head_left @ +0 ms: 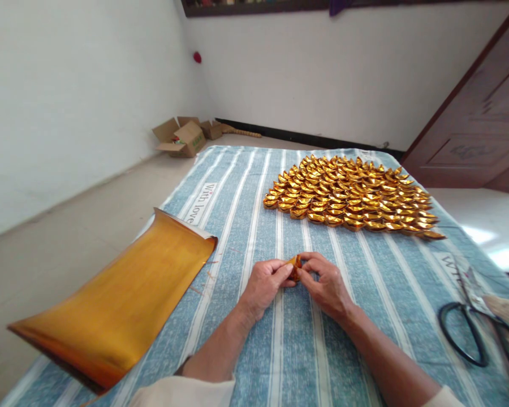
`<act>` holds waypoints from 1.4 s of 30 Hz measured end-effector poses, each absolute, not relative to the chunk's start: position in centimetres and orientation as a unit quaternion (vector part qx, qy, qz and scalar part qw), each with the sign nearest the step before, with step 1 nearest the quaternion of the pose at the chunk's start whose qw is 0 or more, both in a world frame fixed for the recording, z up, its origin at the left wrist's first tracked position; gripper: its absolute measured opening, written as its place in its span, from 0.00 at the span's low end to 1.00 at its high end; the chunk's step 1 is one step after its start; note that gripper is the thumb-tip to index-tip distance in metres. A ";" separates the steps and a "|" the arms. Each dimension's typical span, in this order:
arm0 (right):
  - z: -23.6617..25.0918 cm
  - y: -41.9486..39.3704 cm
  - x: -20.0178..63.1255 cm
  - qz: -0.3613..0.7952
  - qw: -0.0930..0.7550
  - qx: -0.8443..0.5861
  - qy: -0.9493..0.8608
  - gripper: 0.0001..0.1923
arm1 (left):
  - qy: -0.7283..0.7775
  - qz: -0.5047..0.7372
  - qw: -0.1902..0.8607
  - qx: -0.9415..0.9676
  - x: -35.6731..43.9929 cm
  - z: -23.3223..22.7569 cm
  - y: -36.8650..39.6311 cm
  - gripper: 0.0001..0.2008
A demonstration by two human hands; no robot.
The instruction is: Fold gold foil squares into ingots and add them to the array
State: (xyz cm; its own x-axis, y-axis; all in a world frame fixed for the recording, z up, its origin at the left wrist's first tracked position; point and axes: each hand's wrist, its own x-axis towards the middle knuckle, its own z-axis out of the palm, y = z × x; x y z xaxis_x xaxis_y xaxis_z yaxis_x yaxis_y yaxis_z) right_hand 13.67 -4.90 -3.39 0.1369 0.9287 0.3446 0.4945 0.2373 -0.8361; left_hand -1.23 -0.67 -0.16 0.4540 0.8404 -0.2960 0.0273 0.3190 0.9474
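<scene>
1. White-walled room with a pale floor; cardboard boxes (182, 137) are seen at the upper left of the frame, a dark wooden door (479, 124) at the upper right.
2. Blue-and-white striped cloth (237, 209), spread over a broad flat surface, by which everything listed below is carried.
3. Small folded gold piece (295, 267), located at lower centre, pinched from both sides. Its long axis cannot be told, most of it being covered by the fingers.
4. Left hand (263, 285): fingers closed on the left side of the gold piece, thumb and forefinger tips (287, 271) met on it.
5. Right hand (327, 284): fingers closed on the right side of the same piece. Both hands are equally near, touching it and each other.
6. Mass of finished gold folded ingots (350, 195), laid in close rows at upper centre-right, well apart from the hands.
7. Sheet of gold foil paper (119, 305), curled at its far edge, at lower left.
8. Black-handled scissors (466, 328), at lower right, untouched.
</scene>
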 end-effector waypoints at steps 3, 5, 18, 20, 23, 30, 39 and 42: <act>-3.4 -4.9 13.7 0.222 0.488 -0.575 -0.618 0.09 | 0.428 0.294 0.689 0.506 -1.2 -0.2 -0.6 0.14; -3.4 -4.9 13.7 0.218 0.492 -0.569 -0.621 0.09 | 0.427 0.292 0.690 0.506 -1.2 -0.2 -0.5 0.14; -3.7 -4.8 13.7 0.178 0.481 -0.539 -0.668 0.08 | 0.442 0.269 0.681 0.518 -1.3 -0.6 -0.5 0.14; -3.5 -4.8 13.7 0.181 0.486 -0.537 -0.666 0.07 | 0.449 0.276 0.682 0.507 -1.2 -0.6 -0.5 0.13; -3.2 -4.9 13.7 0.194 0.492 -0.527 -0.665 0.05 | 0.460 0.293 0.685 0.483 -1.0 -0.6 -0.5 0.14; -3.6 -4.9 13.8 0.188 0.501 -0.518 -0.668 0.08 | 0.462 0.300 0.688 0.472 -1.0 -0.5 -0.5 0.14; -3.7 -4.9 13.5 0.179 0.488 -0.527 -0.672 0.11 | 0.468 0.290 0.684 0.479 -1.0 -0.4 -0.5 0.12; -3.6 -5.0 13.5 0.175 0.487 -0.528 -0.674 0.11 | 0.470 0.289 0.683 0.479 -0.9 -0.5 -0.5 0.10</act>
